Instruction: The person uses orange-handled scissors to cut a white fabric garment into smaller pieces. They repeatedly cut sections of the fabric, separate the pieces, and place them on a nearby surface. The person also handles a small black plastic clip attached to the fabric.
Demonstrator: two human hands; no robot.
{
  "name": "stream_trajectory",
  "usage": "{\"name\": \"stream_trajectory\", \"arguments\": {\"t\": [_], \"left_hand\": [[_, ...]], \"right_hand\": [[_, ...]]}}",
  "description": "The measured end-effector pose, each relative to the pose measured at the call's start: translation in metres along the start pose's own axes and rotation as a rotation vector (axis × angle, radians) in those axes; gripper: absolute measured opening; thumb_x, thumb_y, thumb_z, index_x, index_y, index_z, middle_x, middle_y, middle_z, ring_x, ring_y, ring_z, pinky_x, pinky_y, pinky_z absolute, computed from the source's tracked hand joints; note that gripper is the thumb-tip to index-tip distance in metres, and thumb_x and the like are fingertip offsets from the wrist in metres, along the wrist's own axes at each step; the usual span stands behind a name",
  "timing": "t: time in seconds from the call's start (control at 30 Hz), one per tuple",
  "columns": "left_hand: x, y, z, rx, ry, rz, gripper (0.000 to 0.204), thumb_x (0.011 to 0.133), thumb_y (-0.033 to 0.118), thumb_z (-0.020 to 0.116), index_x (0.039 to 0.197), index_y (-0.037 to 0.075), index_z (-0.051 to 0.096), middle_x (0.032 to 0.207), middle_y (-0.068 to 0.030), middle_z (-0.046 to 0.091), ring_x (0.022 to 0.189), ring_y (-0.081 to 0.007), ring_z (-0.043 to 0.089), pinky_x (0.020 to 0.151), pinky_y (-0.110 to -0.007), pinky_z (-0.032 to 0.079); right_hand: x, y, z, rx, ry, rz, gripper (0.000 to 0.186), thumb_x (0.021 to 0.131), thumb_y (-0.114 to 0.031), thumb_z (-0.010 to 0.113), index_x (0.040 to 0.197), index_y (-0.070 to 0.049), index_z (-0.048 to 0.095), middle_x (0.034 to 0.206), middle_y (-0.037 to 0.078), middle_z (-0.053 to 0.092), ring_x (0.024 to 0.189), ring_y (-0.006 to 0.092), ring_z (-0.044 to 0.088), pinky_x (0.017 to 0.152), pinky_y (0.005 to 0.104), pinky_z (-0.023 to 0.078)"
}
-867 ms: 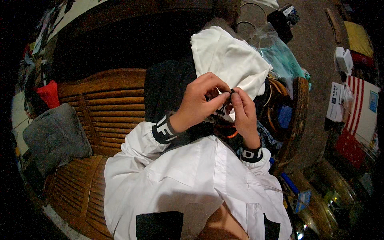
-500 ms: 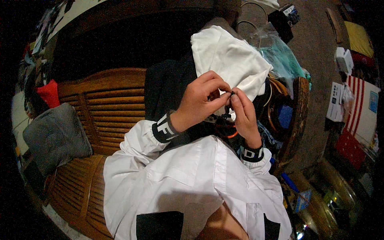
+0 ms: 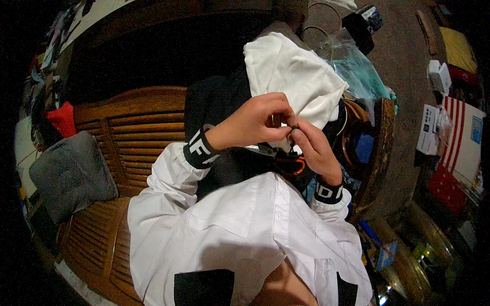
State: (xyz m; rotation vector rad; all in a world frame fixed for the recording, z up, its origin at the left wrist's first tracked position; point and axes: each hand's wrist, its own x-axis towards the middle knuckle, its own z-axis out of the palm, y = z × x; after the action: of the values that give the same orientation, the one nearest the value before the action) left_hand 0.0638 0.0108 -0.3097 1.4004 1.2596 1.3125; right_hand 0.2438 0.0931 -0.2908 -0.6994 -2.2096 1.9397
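My left hand (image 3: 255,122) and my right hand (image 3: 317,148) meet in front of me, thumbs and forefingers pinched together. Between the fingertips is a small dark piece (image 3: 294,129), too small and covered to name; a bit of black hangs below it. Just beneath my hands, partly hidden by them, lies a tool with a silvery blade-like part (image 3: 262,150) and an orange loop (image 3: 298,167), which looks like scissors. Past my hands a white cloth (image 3: 291,66) drapes over dark fabric (image 3: 217,102) on my lap.
A slatted wooden bench (image 3: 148,137) with a grey cushion (image 3: 74,173) stretches to my left. On the right are a wooden armrest (image 3: 380,137), a clear and teal plastic bag (image 3: 360,74) and a white box (image 3: 427,130). A red cloth (image 3: 61,119) sits at far left.
Both hands have come slightly lower and tilted, still pinched together at the fingertips. My left wrist has shifted left, and the orange loop shows more plainly. The white cloth has stayed put.
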Motion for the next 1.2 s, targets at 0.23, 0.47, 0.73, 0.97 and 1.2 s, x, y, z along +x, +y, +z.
{"name": "stream_trajectory", "arguments": {"t": [0.23, 0.47, 0.73, 0.97, 1.2], "left_hand": [[-0.003, -0.002, 0.009, -0.055, 0.052, -0.124, 0.011, 0.073, 0.002, 0.064, 0.083, 0.002, 0.059, 0.079, -0.0045, 0.053, 0.069, -0.0122, 0.053, 0.06, -0.024, 0.043], [-0.005, -0.001, 0.01, -0.091, 0.15, -0.161, 0.01, 0.075, 0.003, 0.064, 0.083, 0.003, 0.06, 0.08, -0.003, 0.053, 0.069, -0.0097, 0.053, 0.06, -0.023, 0.043], [-0.005, -0.003, 0.004, 0.116, 0.11, 0.009, 0.013, 0.074, 0.003, 0.065, 0.087, 0.003, 0.063, 0.081, -0.0074, 0.057, 0.073, -0.0189, 0.059, 0.061, -0.029, 0.046], [-0.003, -0.006, -0.005, 0.226, -0.055, 0.135, 0.012, 0.078, 0.008, 0.067, 0.089, 0.003, 0.064, 0.082, -0.0099, 0.057, 0.073, -0.0257, 0.059, 0.062, -0.032, 0.048], [-0.003, -0.006, -0.002, 0.184, -0.069, 0.131, 0.013, 0.078, 0.007, 0.066, 0.09, 0.003, 0.062, 0.082, -0.0099, 0.056, 0.073, -0.0258, 0.059, 0.062, -0.032, 0.048]], "right_hand": [[0.0, 0.007, -0.001, 0.008, 0.08, 0.09, 0.016, 0.089, -0.013, 0.056, 0.093, 0.003, 0.056, 0.081, 0.01, 0.06, 0.073, 0.0152, 0.058, 0.068, 0.0271, 0.046], [0.001, 0.007, 0.002, 0.116, 0.184, 0.108, 0.014, 0.085, -0.008, 0.061, 0.093, 0.003, 0.058, 0.082, 0.007, 0.063, 0.079, 0.0107, 0.06, 0.072, 0.025, 0.047], [0.001, 0.007, 0.001, 0.151, 0.189, 0.108, 0.013, 0.086, -0.007, 0.061, 0.092, 0.004, 0.058, 0.082, 0.007, 0.064, 0.078, 0.0108, 0.061, 0.071, 0.0243, 0.047], [-0.001, 0.007, -0.012, -0.03, 0.1, 0.129, 0.013, 0.082, -0.01, 0.065, 0.085, 0.002, 0.061, 0.075, 0.006, 0.063, 0.07, 0.0098, 0.059, 0.066, 0.0244, 0.046], [-0.002, 0.016, -0.014, 0.093, 0.066, 0.17, 0.013, 0.081, -0.011, 0.065, 0.082, 0.001, 0.061, 0.075, 0.005, 0.063, 0.069, 0.0098, 0.058, 0.065, 0.0241, 0.046]]}}
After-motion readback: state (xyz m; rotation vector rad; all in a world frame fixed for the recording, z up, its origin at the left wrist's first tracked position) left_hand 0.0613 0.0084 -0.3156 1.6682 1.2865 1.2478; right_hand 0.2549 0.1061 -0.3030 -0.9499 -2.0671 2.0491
